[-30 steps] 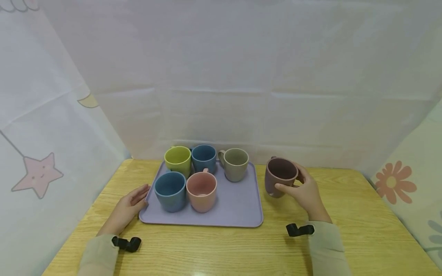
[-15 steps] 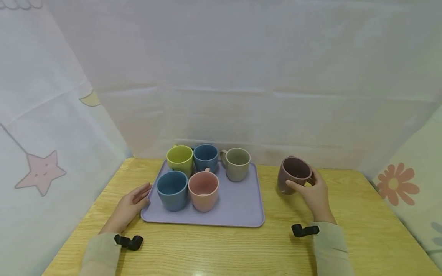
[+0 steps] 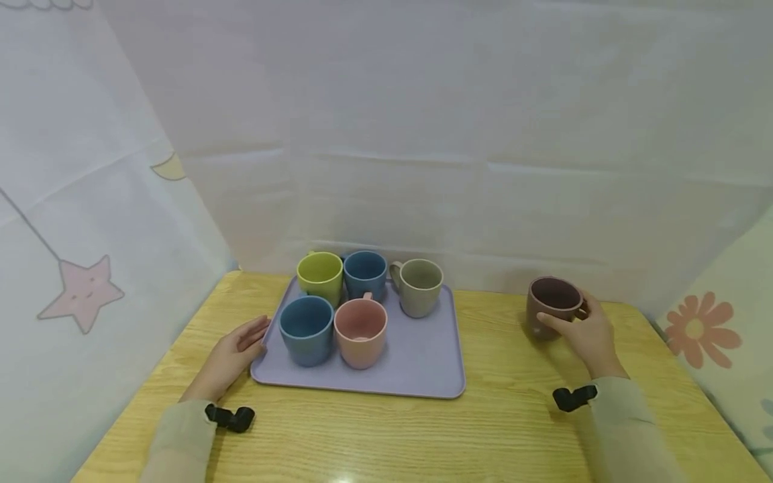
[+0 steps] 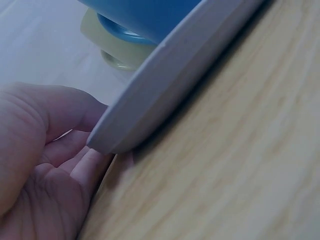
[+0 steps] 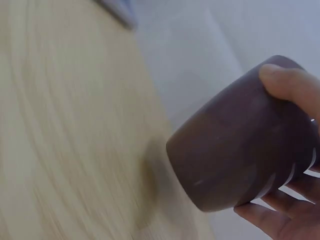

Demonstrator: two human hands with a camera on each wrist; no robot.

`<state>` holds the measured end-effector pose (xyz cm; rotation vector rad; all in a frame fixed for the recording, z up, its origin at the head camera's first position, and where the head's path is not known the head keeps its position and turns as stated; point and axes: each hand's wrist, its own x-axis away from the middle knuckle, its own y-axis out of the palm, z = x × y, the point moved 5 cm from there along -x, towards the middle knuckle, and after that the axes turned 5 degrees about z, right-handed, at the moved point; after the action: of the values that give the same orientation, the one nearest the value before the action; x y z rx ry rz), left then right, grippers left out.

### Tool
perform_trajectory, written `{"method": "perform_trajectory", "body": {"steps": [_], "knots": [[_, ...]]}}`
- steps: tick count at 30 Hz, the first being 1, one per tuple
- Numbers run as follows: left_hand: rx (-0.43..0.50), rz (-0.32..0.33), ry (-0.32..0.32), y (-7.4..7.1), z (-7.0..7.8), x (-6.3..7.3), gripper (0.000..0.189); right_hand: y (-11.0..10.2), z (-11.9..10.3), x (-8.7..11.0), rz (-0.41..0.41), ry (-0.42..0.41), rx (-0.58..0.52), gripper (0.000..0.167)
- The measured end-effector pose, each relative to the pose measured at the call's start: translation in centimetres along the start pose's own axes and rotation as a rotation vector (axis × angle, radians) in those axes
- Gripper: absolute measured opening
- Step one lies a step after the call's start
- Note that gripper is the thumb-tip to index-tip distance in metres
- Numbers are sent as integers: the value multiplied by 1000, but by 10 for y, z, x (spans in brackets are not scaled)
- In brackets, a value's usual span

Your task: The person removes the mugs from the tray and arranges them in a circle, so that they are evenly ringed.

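One brown mug [image 3: 543,306], fingers of the right hand [image 3: 590,335] curled round it; one purple tray [image 3: 423,359], edge touched by the left hand [image 3: 229,359], fingers loosely extended.

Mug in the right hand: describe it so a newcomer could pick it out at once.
On the wooden table, find the lilac tray and look to its right. There the person's right hand holds a dark plum mug. Unlike the five mugs standing on the tray, it is off it and brownish purple.
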<state>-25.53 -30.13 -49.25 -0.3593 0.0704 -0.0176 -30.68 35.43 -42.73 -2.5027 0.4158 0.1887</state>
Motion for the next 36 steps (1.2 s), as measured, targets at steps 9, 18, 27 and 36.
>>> {"method": "perform_trajectory", "body": {"steps": [9,18,27,36], "knots": [[-4,-5,1,3,1,-4,62,-25,18,-14,7,-58,78,95],[-26,8,-14,2,-2,-1,63,-31,30,-24,27,-73,116,95],[-10,10,-27,4,-2,0,63,-34,42,-31,26,-10,52,98],[-24,21,-19,1,2,1,62,-34,52,-40,-22,-56,-30,85]]}}
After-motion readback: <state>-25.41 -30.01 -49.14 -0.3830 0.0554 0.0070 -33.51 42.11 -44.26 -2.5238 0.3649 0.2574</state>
